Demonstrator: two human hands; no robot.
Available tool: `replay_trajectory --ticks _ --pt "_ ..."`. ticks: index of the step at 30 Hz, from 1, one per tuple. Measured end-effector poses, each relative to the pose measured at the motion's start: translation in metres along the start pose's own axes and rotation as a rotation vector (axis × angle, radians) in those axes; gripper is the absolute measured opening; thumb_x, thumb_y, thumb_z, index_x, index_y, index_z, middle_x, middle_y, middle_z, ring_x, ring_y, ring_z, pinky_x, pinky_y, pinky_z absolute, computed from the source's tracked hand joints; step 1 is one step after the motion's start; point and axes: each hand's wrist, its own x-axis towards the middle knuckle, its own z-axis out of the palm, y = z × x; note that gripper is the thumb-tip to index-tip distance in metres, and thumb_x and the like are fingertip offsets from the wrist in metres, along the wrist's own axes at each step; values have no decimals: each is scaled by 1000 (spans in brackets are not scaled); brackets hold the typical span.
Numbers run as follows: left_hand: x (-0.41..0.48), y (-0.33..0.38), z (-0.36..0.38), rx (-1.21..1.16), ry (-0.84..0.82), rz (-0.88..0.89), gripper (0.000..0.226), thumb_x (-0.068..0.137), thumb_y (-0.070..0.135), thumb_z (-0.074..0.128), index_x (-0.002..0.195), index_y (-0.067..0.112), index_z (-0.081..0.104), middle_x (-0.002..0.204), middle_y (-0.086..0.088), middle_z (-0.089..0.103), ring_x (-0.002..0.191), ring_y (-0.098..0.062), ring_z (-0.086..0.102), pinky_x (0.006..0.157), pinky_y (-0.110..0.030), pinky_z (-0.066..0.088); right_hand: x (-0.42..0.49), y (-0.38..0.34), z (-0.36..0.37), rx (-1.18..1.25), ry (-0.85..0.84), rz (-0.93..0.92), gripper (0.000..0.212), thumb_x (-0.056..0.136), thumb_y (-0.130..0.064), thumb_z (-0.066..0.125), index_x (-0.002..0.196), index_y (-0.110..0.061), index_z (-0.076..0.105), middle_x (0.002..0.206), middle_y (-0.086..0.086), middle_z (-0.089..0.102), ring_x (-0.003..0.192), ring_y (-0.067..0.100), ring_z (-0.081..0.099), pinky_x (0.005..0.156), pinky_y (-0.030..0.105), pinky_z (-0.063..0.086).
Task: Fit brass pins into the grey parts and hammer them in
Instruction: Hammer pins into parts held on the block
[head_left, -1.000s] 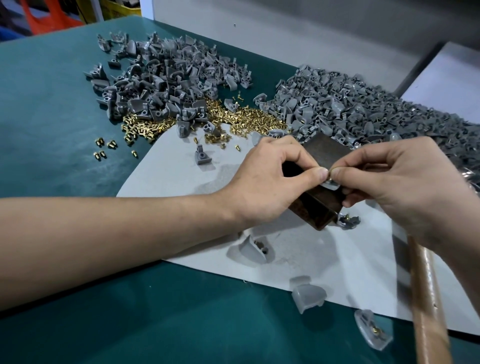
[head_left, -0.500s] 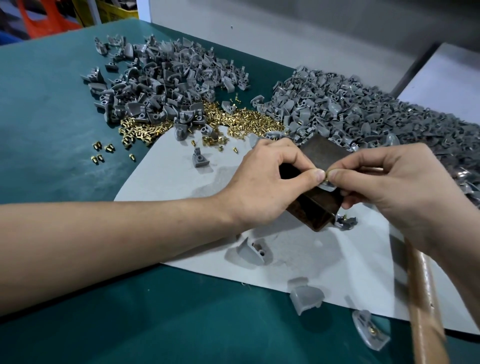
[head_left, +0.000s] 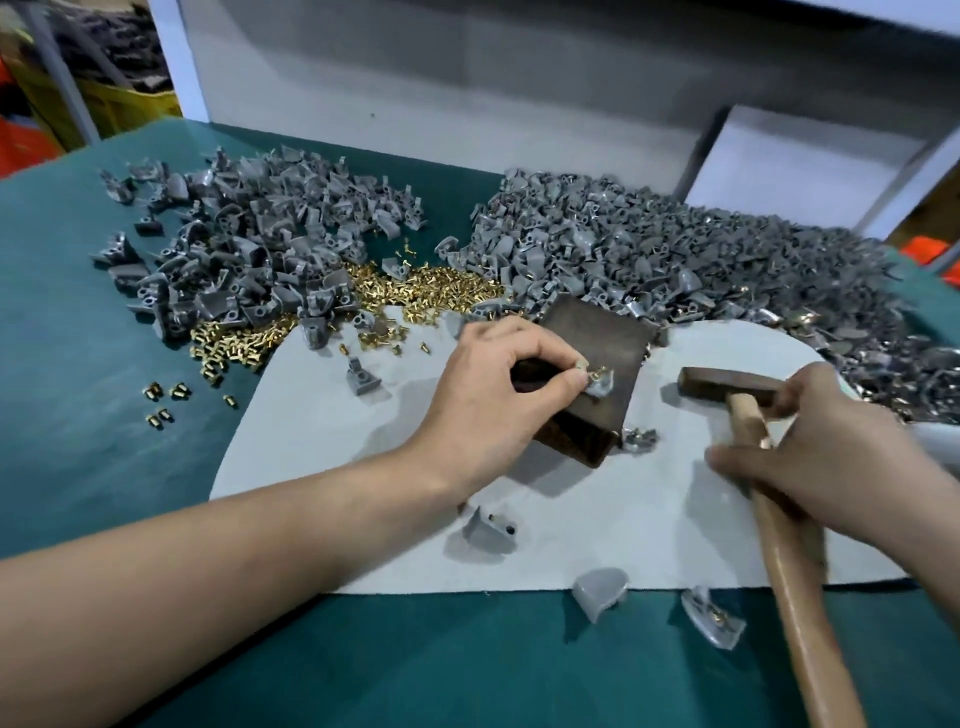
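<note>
L hand (head_left: 498, 400): thumb + index fingers (head_left: 569, 383) pinch a grey part (head_left: 600, 387), brass pin (head_left: 598, 371) sticking up from it just past the fingertips. Part sits on a dark block (head_left: 597, 338). R hand (head_left: 836, 462): fingers curled round the hammer (head_left: 792, 597) handle close to the head, head right of the block, apart from the part. Block on white sheet (head_left: 597, 519), on green desk (head_left: 104, 364). Behind: loose pins (head_left: 421, 283) btwn left heap (head_left: 249, 260) and right heap (head_left: 675, 254) of grey parts.
</note>
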Motion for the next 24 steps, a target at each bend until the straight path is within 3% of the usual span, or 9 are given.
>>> replay_trajectory --ticks 3,5,8,9,12,14,16,20,24 --pt "-1 -1 0 -11 -6 -4 13 82 19 73 78 30 68 94 15 63 106 -10 46 90 -21 36 -3 0 -2 149 -53 101 34 71 -32 77 90 -11 58 66 6 60 63 23 55 48 28 34" --pt "0 0 0 -19 -9 5 16 82 17 73 76 30 67 94 14 62 106 -12 47 91 -23 36 -7 3 -17 504 -184 168 16 78 -16 72 81 -4 63 57 10 63 51 23 57 44 25 41" --pt "1 -1 0 -5 -9 11 15 82 17 73 76 29 67 96 13 61 107 -14 49 92 -22 36 -18 17 -31 818 -420 156 17 78 -5 66 86 9 61 47 13 52 36 19 45 34 23 39" --pt "1 -1 0 -4 -13 9 14 82 17 73 77 28 67 97 13 61 107 -14 48 92 -23 37 -23 19 -35 847 -411 110 25 71 -9 70 89 7 64 48 12 51 35 18 43 34 22 37" --pt "2 -1 0 -12 -16 18 16 82 17 74 76 29 66 97 12 61 108 -15 48 95 -28 37 -39 8 -50 930 -247 -93 45 55 -37 76 98 -25 73 65 10 62 38 20 45 39 21 38" --pt "3 -1 0 -2 -12 19 18 82 16 74 76 30 64 96 13 60 108 -15 48 95 -28 37 -46 -7 -61 964 -188 -252 44 61 -37 79 104 -40 70 67 7 64 38 20 46 41 20 39" --pt "3 -2 -1 14 -12 13 19 82 17 73 75 32 63 96 15 60 108 -15 48 94 -26 36 -45 -23 -67 918 -120 -334 28 77 -29 72 98 -49 69 58 4 61 38 17 47 38 19 37" --pt "4 -3 0 22 -5 28 24 80 16 74 72 34 61 94 17 60 107 -15 50 94 -25 36 -47 -48 -57 737 -93 -370 20 89 -14 58 86 -32 67 48 -3 50 35 14 48 36 20 39" --pt "6 -5 1 -14 32 33 23 77 13 77 71 32 65 92 15 61 104 -17 54 95 -29 40 -50 -49 -41 716 -125 -376 16 92 -11 55 105 -12 63 49 -5 43 33 17 42 35 22 37"
